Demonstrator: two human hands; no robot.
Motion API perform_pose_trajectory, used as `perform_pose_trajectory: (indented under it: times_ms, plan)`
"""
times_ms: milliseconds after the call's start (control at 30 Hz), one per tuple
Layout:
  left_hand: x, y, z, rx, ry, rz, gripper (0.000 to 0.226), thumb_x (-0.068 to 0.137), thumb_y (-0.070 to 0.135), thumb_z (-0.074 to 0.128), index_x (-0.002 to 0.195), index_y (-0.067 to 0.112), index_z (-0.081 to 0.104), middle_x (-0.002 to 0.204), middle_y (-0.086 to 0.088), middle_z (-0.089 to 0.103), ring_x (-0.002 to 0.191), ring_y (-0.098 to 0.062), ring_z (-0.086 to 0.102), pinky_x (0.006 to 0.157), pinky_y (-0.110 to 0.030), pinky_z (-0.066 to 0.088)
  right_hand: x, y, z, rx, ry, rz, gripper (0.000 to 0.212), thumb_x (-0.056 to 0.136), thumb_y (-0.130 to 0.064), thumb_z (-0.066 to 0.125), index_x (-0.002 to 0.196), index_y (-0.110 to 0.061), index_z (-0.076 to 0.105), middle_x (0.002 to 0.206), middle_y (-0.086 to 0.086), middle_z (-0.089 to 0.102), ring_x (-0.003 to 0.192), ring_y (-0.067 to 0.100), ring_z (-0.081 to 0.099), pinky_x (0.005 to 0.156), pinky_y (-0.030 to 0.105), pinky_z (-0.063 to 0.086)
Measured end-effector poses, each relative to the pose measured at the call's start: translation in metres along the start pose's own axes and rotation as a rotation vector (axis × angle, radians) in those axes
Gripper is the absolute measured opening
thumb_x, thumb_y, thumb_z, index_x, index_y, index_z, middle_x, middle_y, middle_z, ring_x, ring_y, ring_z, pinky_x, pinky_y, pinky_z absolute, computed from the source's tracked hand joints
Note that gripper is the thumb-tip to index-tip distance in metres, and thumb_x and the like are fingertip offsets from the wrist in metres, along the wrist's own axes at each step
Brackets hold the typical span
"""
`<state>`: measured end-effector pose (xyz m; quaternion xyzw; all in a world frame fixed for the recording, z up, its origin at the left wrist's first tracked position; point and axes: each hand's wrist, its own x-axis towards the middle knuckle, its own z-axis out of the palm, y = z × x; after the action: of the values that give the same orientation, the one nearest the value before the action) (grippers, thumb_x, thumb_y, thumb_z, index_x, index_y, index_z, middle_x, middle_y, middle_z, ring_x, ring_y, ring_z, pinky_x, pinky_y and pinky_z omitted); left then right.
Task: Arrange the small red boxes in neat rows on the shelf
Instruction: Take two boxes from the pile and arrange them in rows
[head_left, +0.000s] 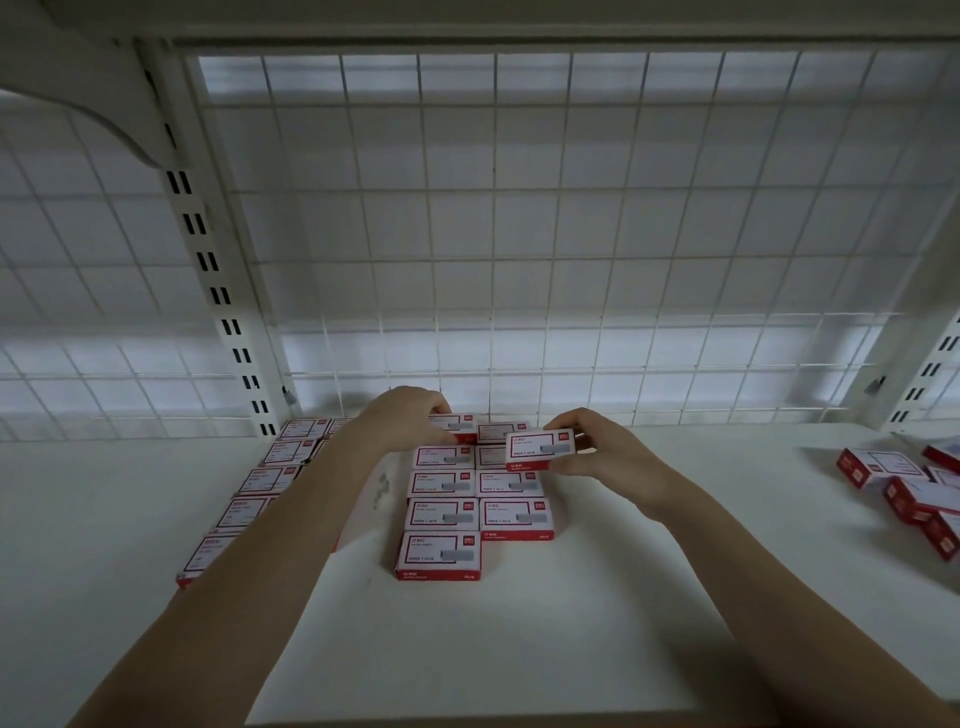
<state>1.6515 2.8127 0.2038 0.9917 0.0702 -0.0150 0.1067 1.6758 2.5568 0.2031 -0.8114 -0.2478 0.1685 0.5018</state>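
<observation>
Boxes: small red boxes laid flat, labels up, in columns on the white shelf, running from the front back toward the wire grid.
Columns: two at centre, side by side and touching; more at 9 o'clock of them, partly hidden by the left forearm.
Held box: one box in the air above the far end of the right centre column, tilted slightly, not yet set down.
Right hand: fingers and thumb pinch the held box at its right end.
Left hand: fingers curled over a rear box at the back of the left centre column; looks like steadying or squaring it, though the grip itself is partly hidden.
Loose pile: unsorted boxes heaped at 3 o'clock, well apart from the rows.
Step in hand: judged to be placing, adding one box at the 12 o'clock end of the right column.
Next move calls for: lowering the box flat, edges lined up with its neighbours, no overlap on the box beneath; then a reach to 3 o'clock for another.
Progress: roughly midway by my reading; the pile is not yet sorted.
</observation>
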Motion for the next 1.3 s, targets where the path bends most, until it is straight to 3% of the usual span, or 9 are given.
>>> perform_pose_trajectory:
  times_ms: [200,400,567,733,867,967,1167,1300]
  plan:
    - [-0.004,-0.001,-0.001,0.029,0.006,0.027,0.06,0.086,0.044,0.061,0.137,0.017,0.042,0.137,-0.002,0.049,0.124,-0.019,0.046,0.1,-0.032,0.037,-0.002,-0.001,-0.002,-0.019,0.004,-0.037,0.03,0.08,-0.011,0.07,0.106,-0.017,0.058,0.103,-0.004,0.064,0.094,0.008,0.057,0.072,0.015,0.042]
    - [-0.034,0.004,-0.012,0.053,0.137,0.059,0.052,0.087,0.046,0.057,0.133,0.025,0.047,0.137,0.002,0.049,0.127,-0.017,0.04,0.102,-0.033,0.035,-0.019,-0.014,-0.006,-0.135,-0.028,-0.144,0.028,0.081,-0.015,0.07,0.105,-0.022,0.057,0.103,-0.013,0.065,0.099,0.002,0.057,0.073,0.016,0.046]
    - [-0.077,0.02,-0.017,0.095,0.141,0.102,0.048,0.089,0.051,0.05,0.132,0.03,0.047,0.136,0.007,0.049,0.126,-0.014,0.04,0.102,-0.033,0.035,-0.048,-0.015,0.001,-0.193,-0.116,-0.171,0.031,0.076,-0.02,0.075,0.1,-0.03,0.057,0.096,-0.019,0.063,0.088,-0.007,0.055,0.075,0.016,0.045]
    - [-0.106,0.035,-0.015,0.092,0.164,0.13,0.044,0.091,0.05,0.047,0.132,0.033,0.046,0.14,0.012,0.045,0.129,-0.01,0.037,0.101,-0.026,0.03,-0.062,-0.006,0.02,-0.255,-0.19,-0.167,0.031,0.076,-0.027,0.075,0.1,-0.033,0.057,0.1,-0.014,0.063,0.09,0.0,0.057,0.081,0.021,0.051]
    - [-0.118,0.04,-0.01,0.051,0.185,0.124,0.044,0.091,0.051,0.046,0.132,0.035,0.046,0.14,0.012,0.044,0.133,-0.01,0.033,0.103,-0.026,0.029,-0.062,0.001,0.029,-0.327,-0.178,-0.177,0.033,0.077,-0.03,0.074,0.095,-0.044,0.051,0.097,-0.02,0.056,0.091,-0.008,0.049,0.071,0.009,0.037]
    - [-0.122,0.041,-0.006,0.014,0.186,0.123,0.044,0.091,0.051,0.047,0.131,0.034,0.048,0.138,0.013,0.047,0.129,-0.009,0.038,0.101,-0.025,0.031,-0.062,0.007,0.03,-0.347,-0.163,-0.169,0.034,0.077,-0.03,0.073,0.101,-0.039,0.052,0.095,-0.023,0.053,0.089,-0.008,0.045,0.07,0.009,0.034]
    - [-0.126,0.045,-0.002,-0.006,0.174,0.114,0.042,0.091,0.047,0.049,0.13,0.033,0.049,0.137,0.013,0.048,0.128,-0.009,0.04,0.103,-0.028,0.032,-0.057,0.02,0.031,-0.415,-0.091,-0.233,0.04,0.074,-0.033,0.076,0.102,-0.046,0.049,0.108,-0.018,0.044,0.11,0.002,0.037,0.087,0.008,0.03]
    - [-0.127,0.045,0.002,-0.022,0.153,0.107,0.04,0.091,0.048,0.049,0.128,0.033,0.05,0.135,0.014,0.049,0.126,-0.008,0.04,0.1,-0.026,0.033,-0.056,0.024,0.035,-0.501,-0.053,-0.237,0.048,0.077,-0.035,0.072,0.122,-0.033,0.055,0.108,-0.011,0.041,0.112,0.007,0.034,0.097,0.014,0.026]
